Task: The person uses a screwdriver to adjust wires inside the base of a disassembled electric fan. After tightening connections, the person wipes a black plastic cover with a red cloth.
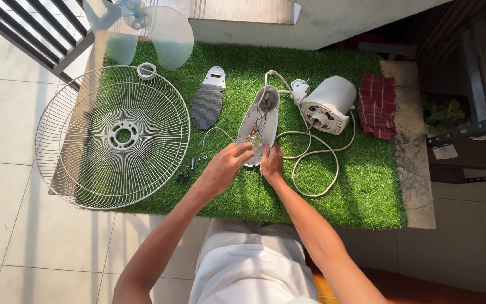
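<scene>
- A surface (367, 191) covered in green artificial grass stands on a pale tiled floor (7, 112)
- The open switch housing (262, 115), coloured wires showing, lies under both hands: left hand (224, 166) pinches at its near end, right hand (271, 163) grips its near edge
- Left of the hands lies a wire fan guard (113, 135); beyond-right, the motor (327, 104) and cord (316, 169); bare grass spreads right of the hands

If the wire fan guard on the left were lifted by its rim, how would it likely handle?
The fan guard is probably light for its size, being thin open wire. It may flex a little, since only slim spokes join rim and hub. It overhangs the green mat, so a push could tip it off.
</scene>
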